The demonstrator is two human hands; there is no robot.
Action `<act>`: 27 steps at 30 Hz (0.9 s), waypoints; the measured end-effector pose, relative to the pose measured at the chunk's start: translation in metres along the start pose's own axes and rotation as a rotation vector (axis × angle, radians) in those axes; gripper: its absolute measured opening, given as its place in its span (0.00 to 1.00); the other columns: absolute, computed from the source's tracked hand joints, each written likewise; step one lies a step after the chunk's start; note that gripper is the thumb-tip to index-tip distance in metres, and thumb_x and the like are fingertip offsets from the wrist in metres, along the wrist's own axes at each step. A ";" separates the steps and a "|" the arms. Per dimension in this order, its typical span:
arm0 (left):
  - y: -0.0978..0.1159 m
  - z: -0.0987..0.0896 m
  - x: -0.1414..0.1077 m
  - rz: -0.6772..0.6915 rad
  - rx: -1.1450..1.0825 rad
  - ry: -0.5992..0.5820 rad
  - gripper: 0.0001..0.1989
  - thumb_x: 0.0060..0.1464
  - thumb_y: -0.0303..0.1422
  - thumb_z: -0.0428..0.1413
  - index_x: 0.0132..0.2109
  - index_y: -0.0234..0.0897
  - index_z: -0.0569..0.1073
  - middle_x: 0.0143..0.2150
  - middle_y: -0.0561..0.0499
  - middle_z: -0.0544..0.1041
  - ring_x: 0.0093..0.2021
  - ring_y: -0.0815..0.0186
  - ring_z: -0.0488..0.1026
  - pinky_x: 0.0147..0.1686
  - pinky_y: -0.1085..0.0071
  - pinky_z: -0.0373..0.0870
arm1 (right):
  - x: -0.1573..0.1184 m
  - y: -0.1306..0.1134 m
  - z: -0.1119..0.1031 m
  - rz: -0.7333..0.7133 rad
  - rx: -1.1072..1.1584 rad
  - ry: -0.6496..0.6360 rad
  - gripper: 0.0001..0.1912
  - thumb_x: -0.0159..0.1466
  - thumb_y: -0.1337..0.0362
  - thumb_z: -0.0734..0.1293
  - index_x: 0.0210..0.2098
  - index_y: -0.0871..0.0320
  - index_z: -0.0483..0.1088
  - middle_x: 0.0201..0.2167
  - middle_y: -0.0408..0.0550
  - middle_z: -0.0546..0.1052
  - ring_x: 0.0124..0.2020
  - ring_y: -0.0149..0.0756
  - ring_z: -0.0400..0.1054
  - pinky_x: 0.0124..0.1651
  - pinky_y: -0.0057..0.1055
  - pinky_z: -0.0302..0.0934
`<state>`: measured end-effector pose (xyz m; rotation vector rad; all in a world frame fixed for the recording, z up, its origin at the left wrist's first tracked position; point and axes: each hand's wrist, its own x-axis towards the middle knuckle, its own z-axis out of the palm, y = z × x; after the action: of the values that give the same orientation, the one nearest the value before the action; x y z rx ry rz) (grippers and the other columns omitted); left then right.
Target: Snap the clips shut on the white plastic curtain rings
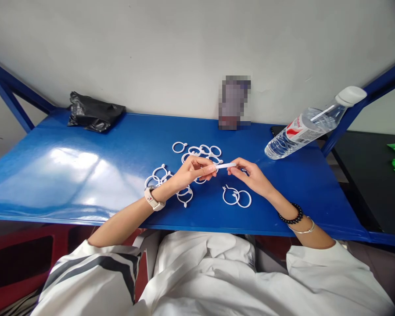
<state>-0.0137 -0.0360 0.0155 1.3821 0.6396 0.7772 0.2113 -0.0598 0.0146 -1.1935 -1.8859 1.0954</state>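
Hands met above the middle of the blue table (85,175), each pinching one end of a white plastic ring (224,166) that was seen edge-on, so it looked like a thin strip. The left hand (192,172) closed thumb and fingertips on the ring's left end; the right hand (252,175) nipped its right end between thumb and forefinger. The ring was held clear of the tabletop. Behind the hands, towards the wall, lay a loose cluster of rings (202,151), and more rings (158,173) lay beside the left wrist, which wore a pale watch (151,199). Just in front of the right hand a pair of rings (237,196) lay touching on the table. A clear water bottle (311,125) stood to the right, and a crumpled black bag (92,114) lay at the back left corner.
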 end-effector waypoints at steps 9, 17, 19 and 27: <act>0.000 -0.009 0.006 0.080 0.236 0.079 0.18 0.56 0.43 0.56 0.29 0.31 0.76 0.21 0.52 0.69 0.21 0.75 0.62 0.20 0.77 0.56 | -0.004 0.002 0.005 -0.078 -0.628 -0.206 0.15 0.60 0.50 0.67 0.31 0.56 0.67 0.29 0.43 0.73 0.34 0.35 0.66 0.42 0.35 0.53; -0.011 -0.013 0.012 0.314 1.019 0.378 0.23 0.62 0.45 0.48 0.28 0.32 0.72 0.23 0.50 0.71 0.23 0.72 0.63 0.24 0.75 0.55 | -0.007 -0.001 0.012 -0.088 -0.723 -0.175 0.14 0.60 0.54 0.67 0.27 0.57 0.64 0.27 0.43 0.71 0.32 0.35 0.63 0.39 0.33 0.52; -0.014 -0.014 0.013 0.333 1.249 0.382 0.23 0.64 0.43 0.45 0.30 0.32 0.73 0.25 0.49 0.72 0.25 0.70 0.65 0.24 0.74 0.54 | -0.007 -0.001 0.013 -0.090 -0.719 -0.181 0.13 0.60 0.55 0.67 0.27 0.57 0.64 0.27 0.43 0.71 0.31 0.34 0.63 0.39 0.33 0.52; -0.020 -0.016 0.014 0.195 1.454 0.280 0.17 0.63 0.39 0.48 0.33 0.33 0.73 0.27 0.48 0.73 0.30 0.66 0.70 0.24 0.73 0.57 | -0.007 -0.002 0.012 -0.066 -0.632 -0.200 0.06 0.62 0.64 0.66 0.29 0.57 0.67 0.26 0.43 0.73 0.29 0.33 0.66 0.39 0.33 0.55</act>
<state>-0.0155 -0.0158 -0.0050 2.6903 1.4455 0.6267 0.2027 -0.0701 0.0101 -1.3703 -2.5161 0.6061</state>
